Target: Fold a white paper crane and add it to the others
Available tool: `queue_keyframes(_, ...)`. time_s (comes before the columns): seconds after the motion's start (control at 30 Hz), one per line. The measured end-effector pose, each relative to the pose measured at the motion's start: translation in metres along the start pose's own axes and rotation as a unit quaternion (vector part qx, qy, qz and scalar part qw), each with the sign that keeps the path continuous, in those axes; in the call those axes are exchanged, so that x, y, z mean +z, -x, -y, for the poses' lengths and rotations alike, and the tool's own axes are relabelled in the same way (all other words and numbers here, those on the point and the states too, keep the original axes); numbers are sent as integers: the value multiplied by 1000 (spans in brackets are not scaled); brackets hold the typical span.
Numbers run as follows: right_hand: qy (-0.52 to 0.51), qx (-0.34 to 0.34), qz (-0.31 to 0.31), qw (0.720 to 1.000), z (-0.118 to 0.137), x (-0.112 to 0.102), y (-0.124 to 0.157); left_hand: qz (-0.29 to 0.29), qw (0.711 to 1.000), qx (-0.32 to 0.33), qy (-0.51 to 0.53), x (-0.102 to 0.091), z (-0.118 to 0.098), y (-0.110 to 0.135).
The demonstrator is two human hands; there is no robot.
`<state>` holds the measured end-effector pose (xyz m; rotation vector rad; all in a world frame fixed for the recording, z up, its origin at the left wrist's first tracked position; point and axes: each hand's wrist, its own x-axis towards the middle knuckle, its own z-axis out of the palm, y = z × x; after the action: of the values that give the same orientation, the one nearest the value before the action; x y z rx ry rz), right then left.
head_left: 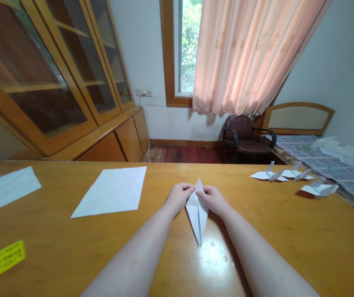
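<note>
A folded sheet of white paper [198,214], shaped like a long narrow diamond, is between my hands just above or on the wooden table. One tip points away from me and a split tip points toward me. My left hand [180,197] pinches its left edge near the upper half. On the opposite edge, my right hand [214,199] grips it, with the thumb lying over the paper's front. The fingers behind the paper are hidden.
On the wooden table [108,243] lie a white paper sheet [111,192] and another sheet [8,189] farther left. Several folded paper birds [317,189] stand at the right. A yellow label [1,262] is at the near left. Beyond are a chair [241,134] and a bed [340,165].
</note>
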<state>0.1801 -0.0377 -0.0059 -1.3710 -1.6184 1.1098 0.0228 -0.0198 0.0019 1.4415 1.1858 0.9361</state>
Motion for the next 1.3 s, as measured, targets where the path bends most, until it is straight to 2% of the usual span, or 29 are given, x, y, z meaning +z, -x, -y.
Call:
queue_keyframes(0.17,-4,-4,4,1000,-4,1,-1,7,1000,-14,-17,-2,1,0)
queue_keyframes(0.33,-3,-12,18,1000,2,0,1,-4,1000,-22,-14,-3,-2,2)
queue_keyframes(0.53,23,28,26,999,10,0,3,-21,999,-25,2,-3,-4,3)
queue_keyframes(0.7,32,23,25,999,5,0,2,-15,1000,-26,-3,-3,-3,2)
queue_keyframes(1.0,31,26,-45,998,1,-3,-1,3,998,20,-67,-3,-4,3)
queue_keyframes(1.3,29,9,-19,999,2,-3,-1,0,998,-27,-58,-4,-6,4)
